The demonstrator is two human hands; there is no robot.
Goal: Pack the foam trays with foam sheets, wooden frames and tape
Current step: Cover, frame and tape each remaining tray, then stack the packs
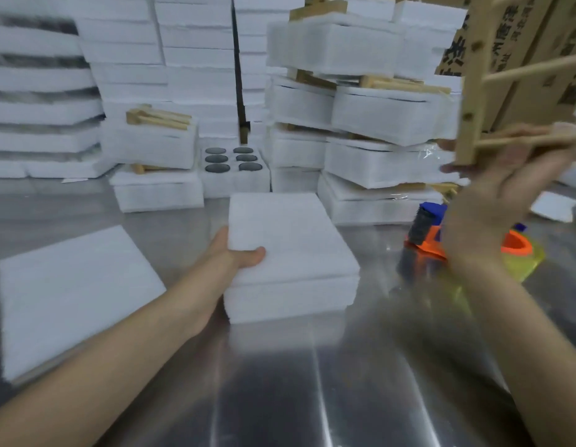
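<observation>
A white foam tray [293,298] covered by a foam sheet [286,233] sits on the steel table in front of me. My left hand [238,253] grips the sheet's left edge, thumb on top. My right hand [505,175] is raised at the right and holds a wooden frame [473,91] by a thin rod, the frame standing upright in the air. An orange and blue tape dispenser [425,233] lies on the table just behind my right wrist.
A stack of loose foam sheets [74,291] lies at the left. Packed foam trays with wooden frames [370,124] are piled behind. An open tray with dark round holes [233,162] stands at the back centre. Cardboard boxes [538,59] stand at the right.
</observation>
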